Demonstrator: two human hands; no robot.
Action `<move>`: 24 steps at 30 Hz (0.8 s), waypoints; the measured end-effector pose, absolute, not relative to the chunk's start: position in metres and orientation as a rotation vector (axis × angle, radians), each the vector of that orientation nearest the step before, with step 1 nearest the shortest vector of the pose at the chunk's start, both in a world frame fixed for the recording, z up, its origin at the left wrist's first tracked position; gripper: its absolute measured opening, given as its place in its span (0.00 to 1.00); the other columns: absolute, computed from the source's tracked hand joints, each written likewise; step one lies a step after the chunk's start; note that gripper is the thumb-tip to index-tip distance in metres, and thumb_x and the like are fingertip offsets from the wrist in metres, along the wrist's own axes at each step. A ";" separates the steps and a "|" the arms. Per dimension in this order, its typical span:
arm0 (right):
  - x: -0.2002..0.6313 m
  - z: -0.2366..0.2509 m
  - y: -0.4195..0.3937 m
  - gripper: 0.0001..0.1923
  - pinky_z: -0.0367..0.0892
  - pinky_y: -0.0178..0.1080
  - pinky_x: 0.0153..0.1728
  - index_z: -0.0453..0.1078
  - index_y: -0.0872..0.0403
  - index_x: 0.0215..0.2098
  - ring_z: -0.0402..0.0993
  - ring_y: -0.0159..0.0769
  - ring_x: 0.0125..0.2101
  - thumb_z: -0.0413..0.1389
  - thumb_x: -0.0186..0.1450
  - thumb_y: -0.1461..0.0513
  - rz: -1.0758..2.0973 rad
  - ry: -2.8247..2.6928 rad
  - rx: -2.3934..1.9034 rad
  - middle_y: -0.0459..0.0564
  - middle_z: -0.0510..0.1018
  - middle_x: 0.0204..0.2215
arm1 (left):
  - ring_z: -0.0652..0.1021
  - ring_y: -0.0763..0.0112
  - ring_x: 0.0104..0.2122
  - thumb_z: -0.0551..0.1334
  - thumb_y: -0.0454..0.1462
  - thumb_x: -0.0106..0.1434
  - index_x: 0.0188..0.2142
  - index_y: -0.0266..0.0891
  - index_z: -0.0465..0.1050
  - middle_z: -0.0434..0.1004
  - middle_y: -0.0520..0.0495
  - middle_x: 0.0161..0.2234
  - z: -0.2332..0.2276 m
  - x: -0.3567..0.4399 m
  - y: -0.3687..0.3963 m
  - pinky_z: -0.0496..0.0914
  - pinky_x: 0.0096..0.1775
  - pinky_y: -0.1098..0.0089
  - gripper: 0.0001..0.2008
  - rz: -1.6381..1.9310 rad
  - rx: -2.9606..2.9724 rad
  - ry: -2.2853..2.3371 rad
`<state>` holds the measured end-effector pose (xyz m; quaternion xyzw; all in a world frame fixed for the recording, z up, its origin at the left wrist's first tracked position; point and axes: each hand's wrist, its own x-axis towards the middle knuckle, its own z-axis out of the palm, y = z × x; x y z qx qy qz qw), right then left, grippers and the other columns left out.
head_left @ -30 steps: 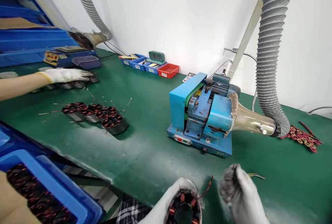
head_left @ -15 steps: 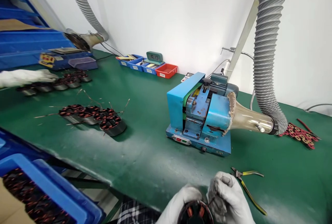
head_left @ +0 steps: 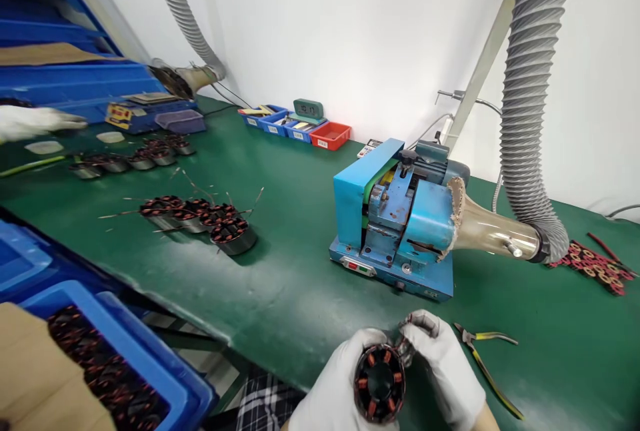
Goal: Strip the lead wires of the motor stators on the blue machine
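Cupped a wound stator [head_left: 379, 383] at the table's [head_left: 280, 284] near edge, left hand [head_left: 334, 391] closed round it, right hand [head_left: 440, 368] pinching its wire; pliers [head_left: 487, 364] just beside.

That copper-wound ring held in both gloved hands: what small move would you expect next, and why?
Probably the right hand will draw the wire ends clear of the stator, which the left hand cups. Its fingertips pinch at the ring's upper right edge. The pliers lie untouched on the table beside that hand, and the blue machine stands just beyond.
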<state>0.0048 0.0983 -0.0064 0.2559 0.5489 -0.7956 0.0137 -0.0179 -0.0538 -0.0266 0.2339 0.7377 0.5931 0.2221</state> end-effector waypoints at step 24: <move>-0.006 -0.038 0.091 0.12 0.63 0.33 0.23 0.73 0.58 0.21 0.66 0.30 0.20 0.68 0.42 0.60 -2.535 1.743 0.963 0.46 0.75 0.19 | 0.72 0.66 0.32 0.61 0.28 0.36 0.35 0.39 0.61 0.69 0.50 0.33 -0.043 -0.019 -0.045 0.69 0.38 0.66 0.23 1.560 0.568 2.225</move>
